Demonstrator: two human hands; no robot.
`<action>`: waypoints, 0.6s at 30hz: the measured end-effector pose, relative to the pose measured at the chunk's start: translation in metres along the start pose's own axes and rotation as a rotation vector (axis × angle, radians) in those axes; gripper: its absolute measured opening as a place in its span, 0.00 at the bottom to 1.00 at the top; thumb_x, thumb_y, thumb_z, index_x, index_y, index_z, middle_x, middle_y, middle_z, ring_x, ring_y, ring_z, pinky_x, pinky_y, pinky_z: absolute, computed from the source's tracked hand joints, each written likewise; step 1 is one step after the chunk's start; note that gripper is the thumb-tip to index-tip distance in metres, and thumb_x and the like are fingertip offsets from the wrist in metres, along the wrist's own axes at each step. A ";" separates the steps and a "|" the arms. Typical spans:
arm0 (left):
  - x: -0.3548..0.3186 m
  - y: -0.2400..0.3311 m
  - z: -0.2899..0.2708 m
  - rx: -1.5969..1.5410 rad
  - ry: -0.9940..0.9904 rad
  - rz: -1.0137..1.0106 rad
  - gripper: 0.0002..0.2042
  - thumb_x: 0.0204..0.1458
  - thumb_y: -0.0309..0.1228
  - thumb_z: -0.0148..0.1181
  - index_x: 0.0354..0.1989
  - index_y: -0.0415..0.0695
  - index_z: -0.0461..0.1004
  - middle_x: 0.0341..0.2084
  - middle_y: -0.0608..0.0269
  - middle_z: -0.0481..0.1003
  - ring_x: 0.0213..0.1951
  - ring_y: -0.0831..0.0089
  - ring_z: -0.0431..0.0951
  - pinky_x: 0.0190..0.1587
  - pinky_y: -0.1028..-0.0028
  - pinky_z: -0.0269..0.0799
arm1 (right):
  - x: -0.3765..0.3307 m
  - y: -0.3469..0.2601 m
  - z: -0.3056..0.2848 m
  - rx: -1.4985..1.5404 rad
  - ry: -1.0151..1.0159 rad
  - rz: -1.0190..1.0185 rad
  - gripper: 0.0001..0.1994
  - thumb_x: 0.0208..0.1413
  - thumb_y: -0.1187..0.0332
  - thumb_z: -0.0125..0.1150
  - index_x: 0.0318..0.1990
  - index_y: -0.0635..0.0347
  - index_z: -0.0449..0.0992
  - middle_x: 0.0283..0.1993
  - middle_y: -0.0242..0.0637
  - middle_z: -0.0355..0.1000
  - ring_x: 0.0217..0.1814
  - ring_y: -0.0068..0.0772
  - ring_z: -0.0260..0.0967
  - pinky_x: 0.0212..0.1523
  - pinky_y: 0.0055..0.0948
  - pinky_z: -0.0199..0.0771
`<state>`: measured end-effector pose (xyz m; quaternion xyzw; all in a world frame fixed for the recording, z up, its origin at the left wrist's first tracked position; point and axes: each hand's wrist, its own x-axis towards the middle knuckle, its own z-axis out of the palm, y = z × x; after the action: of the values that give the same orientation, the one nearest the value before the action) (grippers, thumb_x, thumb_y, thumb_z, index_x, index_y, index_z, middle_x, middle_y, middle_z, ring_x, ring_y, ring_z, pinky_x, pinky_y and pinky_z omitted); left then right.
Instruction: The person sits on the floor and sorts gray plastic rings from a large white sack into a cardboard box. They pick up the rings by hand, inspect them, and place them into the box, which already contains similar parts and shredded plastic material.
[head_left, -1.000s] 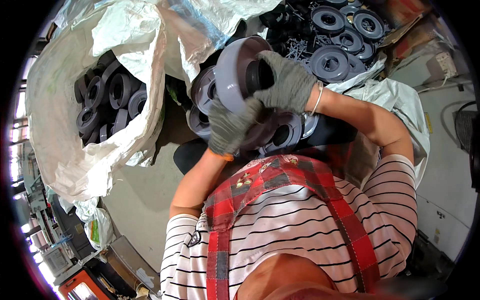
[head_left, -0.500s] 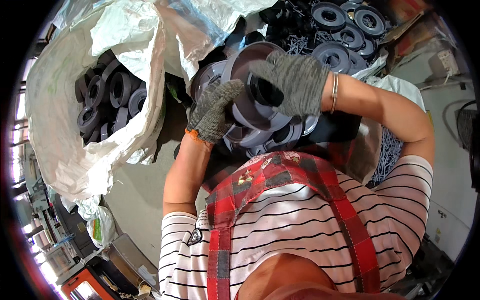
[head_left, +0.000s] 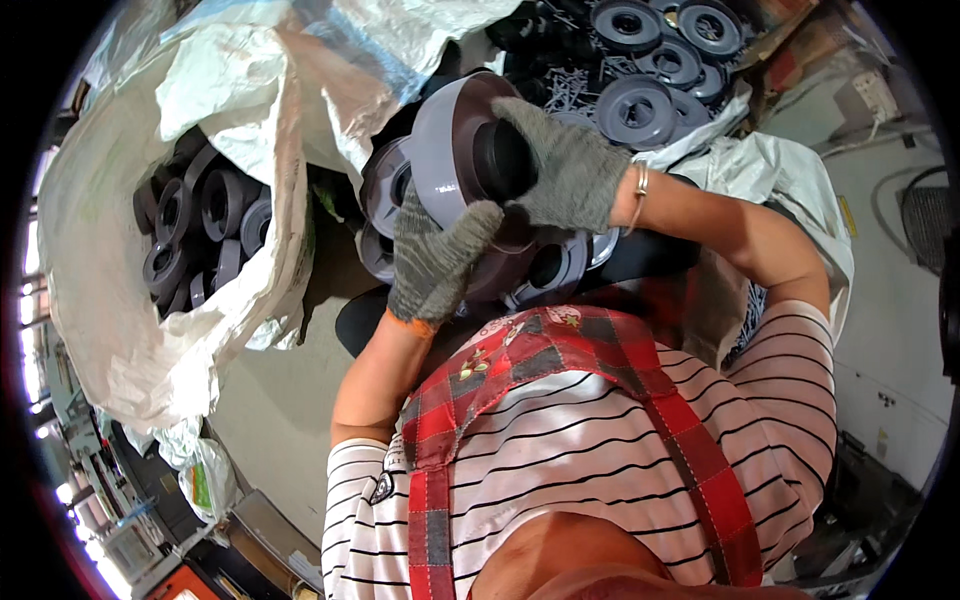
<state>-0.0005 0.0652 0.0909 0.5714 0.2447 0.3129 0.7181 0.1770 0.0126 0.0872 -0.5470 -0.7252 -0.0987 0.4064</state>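
Observation:
A grey plastic reel (head_left: 452, 150), a round flanged disc with a dark hub, is held up in front of me. My right hand (head_left: 565, 165), in a grey knit glove, grips its hub and rim from the right. Beneath the reel, my left hand (head_left: 435, 258), also gloved, presses against the reel's lower edge. More grey reels (head_left: 545, 270) lie stacked just under both hands.
A big white woven sack (head_left: 200, 220) on the left is open and holds several dark reels (head_left: 195, 225). Another heap of grey reels (head_left: 640, 70) lies at the top right on white sacking. A concrete floor (head_left: 270, 420) shows below the sack.
The reel has been lifted and tilted upward. My right hand has shifted onto its hub, and my left hand has slid down to its lower edge.

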 end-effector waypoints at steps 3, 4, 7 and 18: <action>-0.002 0.007 0.010 -0.038 0.054 -0.007 0.26 0.43 0.25 0.63 0.52 0.38 0.61 0.42 0.56 0.71 0.40 0.72 0.73 0.42 0.75 0.72 | -0.002 0.008 -0.015 0.104 -0.739 0.154 0.33 0.38 0.55 0.67 0.50 0.64 0.62 0.39 0.43 0.70 0.36 0.37 0.71 0.38 0.30 0.72; 0.002 0.006 0.011 -0.019 0.042 0.010 0.26 0.43 0.25 0.63 0.52 0.38 0.61 0.42 0.57 0.71 0.40 0.73 0.73 0.42 0.75 0.71 | -0.002 0.011 -0.020 0.148 -0.980 0.208 0.33 0.38 0.57 0.68 0.50 0.64 0.61 0.42 0.44 0.70 0.41 0.37 0.70 0.43 0.30 0.71; -0.001 -0.001 0.007 0.080 0.010 -0.008 0.27 0.43 0.25 0.63 0.53 0.38 0.60 0.41 0.58 0.71 0.41 0.74 0.72 0.42 0.74 0.71 | -0.001 -0.012 -0.011 0.538 -0.319 0.575 0.29 0.41 0.62 0.65 0.51 0.63 0.62 0.40 0.42 0.69 0.41 0.35 0.69 0.41 0.30 0.71; 0.019 0.005 -0.007 1.100 -0.713 0.290 0.37 0.35 0.36 0.70 0.56 0.40 0.62 0.49 0.49 0.67 0.53 0.60 0.67 0.52 0.69 0.63 | -0.133 0.274 -0.028 -0.632 -0.809 0.991 0.17 0.48 0.63 0.50 0.41 0.64 0.73 0.48 0.54 0.67 0.51 0.49 0.66 0.49 0.40 0.67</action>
<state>0.0068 0.0850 0.0941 0.9496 0.0368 0.0282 0.3100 0.4394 0.0058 -0.0697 -0.8976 -0.4220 0.1029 -0.0754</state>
